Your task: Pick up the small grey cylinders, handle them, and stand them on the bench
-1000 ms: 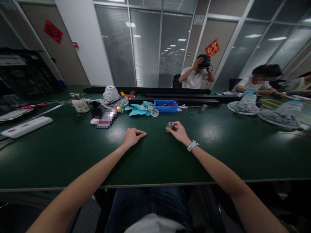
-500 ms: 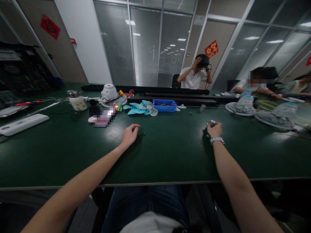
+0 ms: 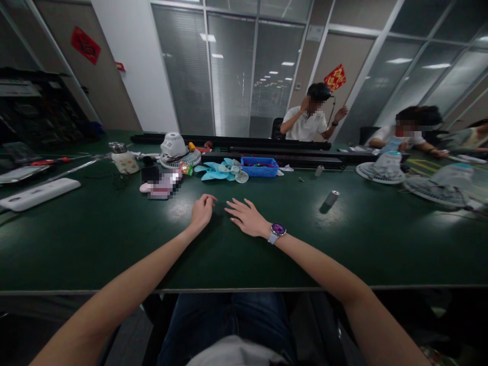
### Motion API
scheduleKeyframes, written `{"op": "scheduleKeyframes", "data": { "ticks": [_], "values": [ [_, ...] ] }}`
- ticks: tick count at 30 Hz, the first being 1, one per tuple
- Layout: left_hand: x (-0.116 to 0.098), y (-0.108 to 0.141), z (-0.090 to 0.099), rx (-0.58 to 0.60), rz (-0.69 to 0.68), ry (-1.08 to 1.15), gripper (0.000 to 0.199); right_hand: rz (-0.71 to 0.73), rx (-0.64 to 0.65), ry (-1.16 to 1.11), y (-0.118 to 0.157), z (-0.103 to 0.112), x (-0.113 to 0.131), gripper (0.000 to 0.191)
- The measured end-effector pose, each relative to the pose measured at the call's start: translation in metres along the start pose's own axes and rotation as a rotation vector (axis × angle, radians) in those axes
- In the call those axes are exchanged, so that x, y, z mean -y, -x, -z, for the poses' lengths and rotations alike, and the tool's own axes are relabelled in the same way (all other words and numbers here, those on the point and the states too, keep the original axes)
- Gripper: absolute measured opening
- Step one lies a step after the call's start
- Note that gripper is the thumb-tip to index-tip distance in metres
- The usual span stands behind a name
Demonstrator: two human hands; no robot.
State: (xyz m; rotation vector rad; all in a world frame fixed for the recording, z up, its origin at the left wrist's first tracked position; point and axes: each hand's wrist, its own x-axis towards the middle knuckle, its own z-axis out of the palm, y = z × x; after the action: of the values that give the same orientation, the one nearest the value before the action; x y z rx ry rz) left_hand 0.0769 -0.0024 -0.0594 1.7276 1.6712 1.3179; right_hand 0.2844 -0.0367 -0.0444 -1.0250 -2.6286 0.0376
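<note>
My left hand (image 3: 203, 209) rests over the green table (image 3: 244, 259) with its fingers curled together; what they hold, if anything, is too small to make out. Just to its right, my right hand (image 3: 248, 217) is spread flat near the tabletop, palm down and holding nothing. The two hands are apart. Well to the right of my right hand, a small silver cylinder (image 3: 332, 199) stands on the table, tilted in the view.
Beyond my hands are a pink object (image 3: 163, 187), blue fan blades (image 3: 217, 170), a blue tray (image 3: 259, 166) and a white fan part (image 3: 173, 147). A power strip (image 3: 41, 194) lies left. Fan parts (image 3: 381, 170) sit right. People sit across the table.
My right hand has let go of the silver cylinder, moved left beside my left hand and opened. My left hand's index finger is drawn in slightly. A person opposite has lowered one hand.
</note>
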Motion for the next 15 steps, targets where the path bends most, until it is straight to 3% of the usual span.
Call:
{"op": "scheduleKeyframes", "data": {
  "ticks": [5, 10, 12, 15],
  "values": [
    [-0.001, 0.001, -0.001, 0.015, -0.01, 0.011, 0.03, -0.046, -0.067, -0.078, -0.012, -0.004, 0.001, 0.032],
    [-0.001, 0.002, -0.001, 0.039, 0.007, 0.017, 0.03, -0.13, -0.141, -0.131, 0.001, 0.005, -0.007, 0.022],
    [-0.001, 0.003, -0.001, 0.048, 0.014, 0.019, 0.03, -0.19, -0.206, -0.154, 0.015, 0.016, -0.021, 0.022],
    [-0.003, 0.004, 0.0, 0.049, 0.01, 0.024, 0.03, -0.343, -0.424, -0.061, 0.044, 0.043, -0.063, 0.023]
  ]
}}
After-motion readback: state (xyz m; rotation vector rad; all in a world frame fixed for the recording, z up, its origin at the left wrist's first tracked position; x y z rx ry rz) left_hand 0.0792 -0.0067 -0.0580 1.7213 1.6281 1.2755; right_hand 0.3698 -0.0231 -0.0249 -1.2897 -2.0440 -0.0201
